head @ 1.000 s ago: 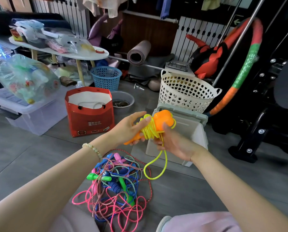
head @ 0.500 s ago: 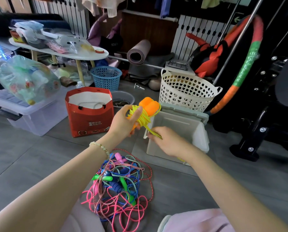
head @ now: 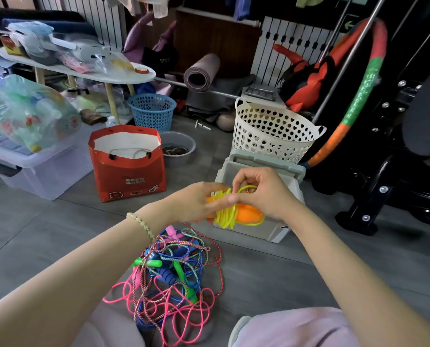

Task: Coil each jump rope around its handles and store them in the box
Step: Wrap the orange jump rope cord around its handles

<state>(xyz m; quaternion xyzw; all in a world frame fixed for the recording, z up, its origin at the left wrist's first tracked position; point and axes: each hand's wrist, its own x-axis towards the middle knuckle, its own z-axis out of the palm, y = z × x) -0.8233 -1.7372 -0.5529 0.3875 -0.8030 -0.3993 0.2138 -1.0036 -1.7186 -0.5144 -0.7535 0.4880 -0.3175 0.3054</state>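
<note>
yellow jump rope (head: pixel 225 214) is now sitting almost fully wound on its orange handles (head: pixel 249 215); a second ago a long loop of cord was hanging free below the hands, and half a second ago the right hand was drawing the tail taut, and that slack is gone now. left hand (head: pixel 196 201) is gripping the narrow end of the handles, fingers curled round them and thumb lying across the coils, though motion blur is hiding the fingertips. right hand (head: pixel 261 191) is working on top of the bundle, thumb and first fingers pinching a last small loop of cord, seemingly tucking the end under the wraps. bundle has also been coming down and turning: the handles were pointing up before, and now they are lying sideways just under the right palm, held in front of the grey box (head: pixel 271 231), which is standing open directly beyond and beneath both hands. judging from this, the coiling of this rope is nearly finishing and the drop into the box is looking like the next step, provided the tucked end is holding. whether anything is already lying inside the box is not showing, since the hands are covering it. near the left wrist, on the floor toward the person, the tangled pile of ropes (head: pixel 173 271) is waiting, pink, blue, green and striped cords knotted together, so most of the task is remaining.
</note>
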